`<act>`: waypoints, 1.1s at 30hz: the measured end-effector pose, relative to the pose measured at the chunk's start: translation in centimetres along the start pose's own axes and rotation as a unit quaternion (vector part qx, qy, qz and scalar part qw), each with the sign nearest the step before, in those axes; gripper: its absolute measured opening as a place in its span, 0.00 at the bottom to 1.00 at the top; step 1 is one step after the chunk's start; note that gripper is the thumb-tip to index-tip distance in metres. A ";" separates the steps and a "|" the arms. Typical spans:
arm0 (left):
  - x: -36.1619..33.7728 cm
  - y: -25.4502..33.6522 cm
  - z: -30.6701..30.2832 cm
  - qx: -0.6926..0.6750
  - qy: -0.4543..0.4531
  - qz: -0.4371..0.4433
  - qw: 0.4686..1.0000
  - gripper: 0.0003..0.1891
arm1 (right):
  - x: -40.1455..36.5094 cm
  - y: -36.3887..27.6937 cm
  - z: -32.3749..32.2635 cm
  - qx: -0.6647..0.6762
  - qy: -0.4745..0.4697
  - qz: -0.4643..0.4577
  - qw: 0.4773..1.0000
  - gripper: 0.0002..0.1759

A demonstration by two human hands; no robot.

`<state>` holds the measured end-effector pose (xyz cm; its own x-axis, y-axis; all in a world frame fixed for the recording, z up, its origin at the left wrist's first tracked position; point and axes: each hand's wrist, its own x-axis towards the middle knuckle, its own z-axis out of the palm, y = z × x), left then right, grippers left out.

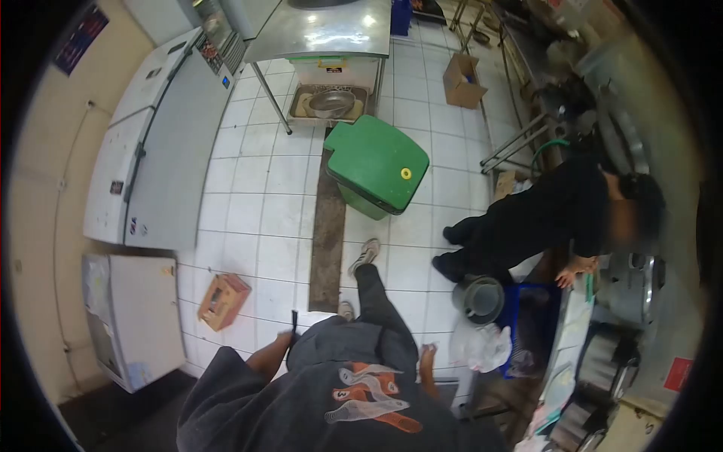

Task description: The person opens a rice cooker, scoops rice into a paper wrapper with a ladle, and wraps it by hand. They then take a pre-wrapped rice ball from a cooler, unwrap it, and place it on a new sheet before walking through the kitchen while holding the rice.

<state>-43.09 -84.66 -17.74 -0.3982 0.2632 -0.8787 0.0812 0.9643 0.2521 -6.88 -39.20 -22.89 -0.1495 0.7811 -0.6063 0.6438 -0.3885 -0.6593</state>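
The left hand [285,338] is hanging at the person's left side, closing around a thin black strip [294,322] that is poking out ahead of it; the fingers are showing too small to tell how tightly they are gripping. The right hand [428,352] is hanging at the right side, just beside the trousers. It is looking partly curled, but how far it is opening and whether it is holding anything, I cannot tell.

To the left of the left hand, an open box [224,301] is lying on the floor. Beyond it, a low cabinet [147,320] and a freezer [162,143] are standing along the wall. Well ahead of both hands, a green bin [373,162] is standing with its lid closed, and farther ahead is a metal table [324,34] with a pan [330,104] resting in a tray below.

To the right of the right hand, a plastic bag [480,346] is lying near a bucket [480,300] and a blue crate [520,331]. Past the bucket, another person [527,211] in dark clothes is leaning over a counter, reaching out a hand [578,271].
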 end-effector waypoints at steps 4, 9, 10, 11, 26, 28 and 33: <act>6.9 10.6 -15.8 -0.046 0.283 0.110 0.952 0.09 | 1.8 -13.1 4.5 0.016 -0.030 0.140 0.990 0.37; 12.3 28.2 -33.0 -0.056 0.196 0.230 0.952 0.15 | 5.7 -25.0 12.0 0.107 -0.013 0.162 0.981 0.38; 11.9 32.7 -34.9 -0.078 0.183 0.237 0.951 0.16 | 6.2 -26.9 13.0 0.139 -0.031 0.130 0.981 0.37; 12.7 36.1 -36.4 -0.030 0.174 0.234 0.956 0.18 | 6.7 -28.6 14.1 0.172 -0.051 0.099 0.979 0.37; 38.0 68.2 -44.4 0.340 0.188 0.418 0.821 0.44 | -19.4 -25.8 18.6 0.264 0.363 0.342 0.825 0.34; 40.2 69.6 -45.2 0.362 0.138 0.369 0.845 0.46 | -23.6 -24.4 21.4 0.285 0.364 0.391 0.796 0.34; 39.1 69.2 -46.0 0.415 0.117 0.360 0.827 0.47 | -26.3 -28.7 29.4 0.339 0.376 0.492 0.708 0.34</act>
<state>-95.12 -8.95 -16.00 -0.1308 0.8591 -0.4947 0.9353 0.2725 0.2259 -43.53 -62.92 -1.11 0.7266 -0.0906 -0.6810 -0.3885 -0.8718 -0.2985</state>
